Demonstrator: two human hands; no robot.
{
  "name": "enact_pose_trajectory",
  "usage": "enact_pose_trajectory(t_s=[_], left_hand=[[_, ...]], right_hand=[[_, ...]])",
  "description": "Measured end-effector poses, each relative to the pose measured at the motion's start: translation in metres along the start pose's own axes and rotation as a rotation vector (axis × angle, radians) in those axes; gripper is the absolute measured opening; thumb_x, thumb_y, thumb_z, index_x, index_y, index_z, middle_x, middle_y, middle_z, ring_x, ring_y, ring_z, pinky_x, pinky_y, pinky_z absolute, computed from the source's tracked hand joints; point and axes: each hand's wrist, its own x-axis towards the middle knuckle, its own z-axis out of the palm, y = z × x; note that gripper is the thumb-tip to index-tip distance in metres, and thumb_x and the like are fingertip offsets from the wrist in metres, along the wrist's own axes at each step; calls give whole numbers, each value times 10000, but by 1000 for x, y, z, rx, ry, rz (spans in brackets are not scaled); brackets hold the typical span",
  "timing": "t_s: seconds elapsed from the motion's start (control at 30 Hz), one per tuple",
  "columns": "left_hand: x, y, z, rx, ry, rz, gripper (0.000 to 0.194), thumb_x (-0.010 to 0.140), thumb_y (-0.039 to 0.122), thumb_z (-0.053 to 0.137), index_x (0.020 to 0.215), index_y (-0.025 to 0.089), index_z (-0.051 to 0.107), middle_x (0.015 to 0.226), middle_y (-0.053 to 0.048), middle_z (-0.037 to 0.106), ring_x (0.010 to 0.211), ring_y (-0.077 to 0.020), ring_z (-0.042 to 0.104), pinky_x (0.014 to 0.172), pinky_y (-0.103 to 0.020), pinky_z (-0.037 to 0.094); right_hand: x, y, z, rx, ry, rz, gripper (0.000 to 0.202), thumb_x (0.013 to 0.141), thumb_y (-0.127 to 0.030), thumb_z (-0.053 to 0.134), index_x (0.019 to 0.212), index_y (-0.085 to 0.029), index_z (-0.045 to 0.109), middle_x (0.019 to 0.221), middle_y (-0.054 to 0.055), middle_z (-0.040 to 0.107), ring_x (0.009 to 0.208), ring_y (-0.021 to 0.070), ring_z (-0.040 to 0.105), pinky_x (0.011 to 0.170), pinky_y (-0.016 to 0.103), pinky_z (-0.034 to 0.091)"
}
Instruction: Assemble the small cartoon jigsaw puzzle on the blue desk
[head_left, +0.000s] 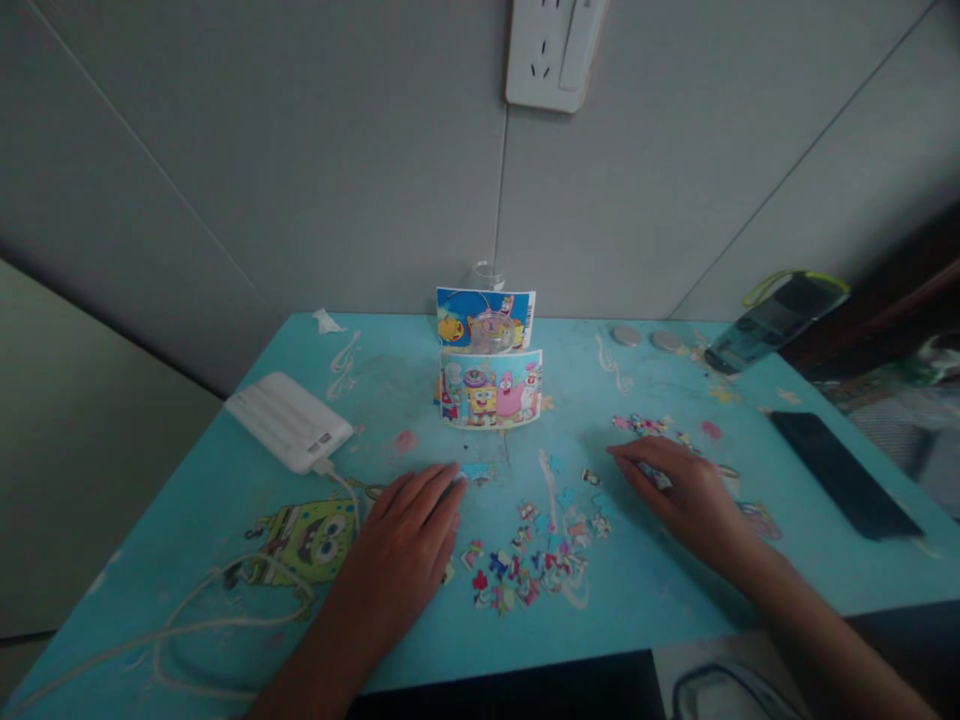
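Observation:
My left hand point(412, 530) rests palm down on the blue table, its fingers together and slightly bent, near a few joined blue pieces point(477, 470). What lies under its fingertips is hidden. Over the right part of the table is my right hand point(679, 490), thumb and index finger brought close together; anything between them is too small to make out. Loose jigsaw pieces point(529, 570) lie scattered between the hands. More pieces point(641, 425) sit just beyond my right hand. A cartoon picture card point(491, 390) stands upright in the middle, before a second card point(465, 315).
A white power bank point(291, 420) with a cable point(225, 622) lies at the left. On the right are a dark phone point(844, 475) and a tilted bottle point(776, 322). Two round lids point(626, 336) and crumpled tissue point(326, 322) lie toward the wall.

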Motion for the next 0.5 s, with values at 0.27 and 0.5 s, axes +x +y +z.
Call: enact_pose_trajectory(t_s=[0.27,0.5], left_hand=[[0,-3,1,-18,20,2,384,1009,200,478,1380,181,573,1433,-110,599,1275,-299,563,1041,-493,453],[0,-3,1,-21,17,-15,375,1024,252,467,1376,174,570,1406,-137,580,1249,-312,564,1027,-504,464]], right_hand=[[-19,-4,-3,-1,-50,1,219,1002,-282,550,1102,-242,741,1030,85,754,937,243,708,860,427,582],[-22,-12,-6,8,-247,-28,255,981,-315,633,1222,-301,714,1117,61,717,1034,221,685,924,416,587]])
